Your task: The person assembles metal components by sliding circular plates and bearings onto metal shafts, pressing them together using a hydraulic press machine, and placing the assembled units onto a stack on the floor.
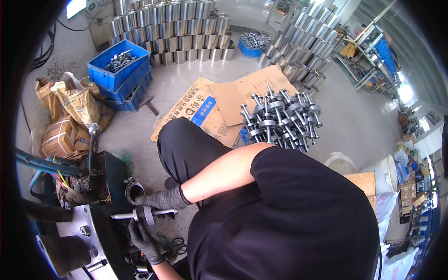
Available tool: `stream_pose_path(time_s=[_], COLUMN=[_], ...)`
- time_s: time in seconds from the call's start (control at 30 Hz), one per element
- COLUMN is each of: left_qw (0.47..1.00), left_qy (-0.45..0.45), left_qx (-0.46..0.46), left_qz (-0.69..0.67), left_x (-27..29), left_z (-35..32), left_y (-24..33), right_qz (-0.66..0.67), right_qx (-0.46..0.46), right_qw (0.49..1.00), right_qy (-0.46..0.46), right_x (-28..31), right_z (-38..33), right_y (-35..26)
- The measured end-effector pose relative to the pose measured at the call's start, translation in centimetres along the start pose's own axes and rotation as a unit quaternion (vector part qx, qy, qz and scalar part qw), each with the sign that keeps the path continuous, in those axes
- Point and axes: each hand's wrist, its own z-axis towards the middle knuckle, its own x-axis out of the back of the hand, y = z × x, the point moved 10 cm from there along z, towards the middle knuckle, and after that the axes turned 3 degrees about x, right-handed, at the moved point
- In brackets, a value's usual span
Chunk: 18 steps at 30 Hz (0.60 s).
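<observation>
In dark gloves, both my hands work at the lower left beside a machine. My left hand (145, 239) is closed on a metal rotor shaft (148, 216), gripping it from below near its round disc. The shaft lies roughly level, its bare end (120, 216) pointing left toward the machine. Just above the shaft, my right hand (164, 199) reaches across to a hollow round metal cup (134, 192). The right fingertips overlap the cup's lower rim, and what they hold, if anything, is hidden.
The machine (77, 228) with its metal plate stands close on the left. Scissors (178, 245) lie below my hands. Many similar shafts (282, 116) are piled by flattened cardboard (200, 105). Stacked blue crates (116, 74), a hammer (150, 106) and rows of steel cylinders (182, 43) stand or lie farther off.
</observation>
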Motion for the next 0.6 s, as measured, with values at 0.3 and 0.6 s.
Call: stream_pose_path(time_s=[0.3,0.6], left_qw=[0.987,0.964], left_qy=[-0.133,-0.255], left_qx=[0.079,0.079], left_qz=[-0.032,0.017], left_x=[-5.7,-10.4], left_z=[5.8,7.0], left_y=[-0.2,-0.7], right_qz=[0.138,0.019], right_qx=[0.321,0.368], right_qw=[0.922,0.823], right_qy=[0.166,0.432], right_x=[13.9,31.0], right_z=[-17.4,-44.5], right_y=[-12.2,-16.8])
